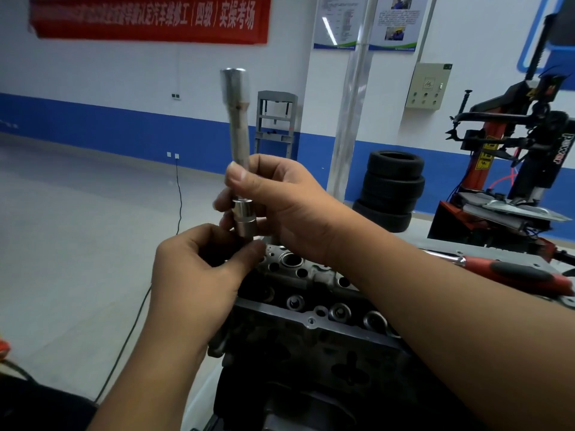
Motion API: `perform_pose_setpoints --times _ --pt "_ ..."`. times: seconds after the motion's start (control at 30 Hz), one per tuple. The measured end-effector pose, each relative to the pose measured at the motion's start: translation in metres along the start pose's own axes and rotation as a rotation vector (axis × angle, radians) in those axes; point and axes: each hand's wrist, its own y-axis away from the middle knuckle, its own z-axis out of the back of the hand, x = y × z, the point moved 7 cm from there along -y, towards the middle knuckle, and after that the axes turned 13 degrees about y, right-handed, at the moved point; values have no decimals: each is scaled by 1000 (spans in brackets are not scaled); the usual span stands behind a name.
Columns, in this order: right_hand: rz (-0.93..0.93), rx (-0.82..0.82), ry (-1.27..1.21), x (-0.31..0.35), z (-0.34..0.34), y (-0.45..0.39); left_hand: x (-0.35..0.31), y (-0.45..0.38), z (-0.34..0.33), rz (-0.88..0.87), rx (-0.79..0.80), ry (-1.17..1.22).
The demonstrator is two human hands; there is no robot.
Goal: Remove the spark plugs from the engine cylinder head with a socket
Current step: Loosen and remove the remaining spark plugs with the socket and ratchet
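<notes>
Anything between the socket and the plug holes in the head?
Nothing solid lies between them. The socket on its extension bar is held up above the cylinder head by both hands: the left hand sits just below the socket, over the head's near end, and the right hand grips the bar.

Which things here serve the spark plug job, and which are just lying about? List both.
Job:
socket, extension bar, both gripped by the right hand
left hand, pinching below the socket
cylinder head

Lying about:
red-handled tool
stacked tyres
tyre changer
</notes>
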Motion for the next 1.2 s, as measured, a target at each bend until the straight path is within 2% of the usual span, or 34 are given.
perform_pose_setpoints --times 0.1,0.27,0.47,0.63,0.83,0.9,1.0,1.1,1.2 --pt "23 -7 9 3 1 2 2 0 3 -21 -18 -10" --pt "24 -4 -94 5 -3 3 1 -1 -3 -15 102 -52" --pt "38 -34 -179 7 -1 3 1 -2 4 -41 -31 -30" --pt "48 -35 -214 6 1 2 4 -2 -1 15 98 10" --pt "43 2 -221 3 1 0 -3 -1 5 -58 -36 -6" --pt "46 7 -216 3 2 0 -1 -1 3 -37 14 14" --pt "45 -8 -212 2 5 -1 3 -3 -5 12 174 45" --pt "55 5 -220 2 5 0 1 -5 -3 -53 98 -26" --pt "65 29 -206 3 2 0 -2 -4 4 -95 -4 12"
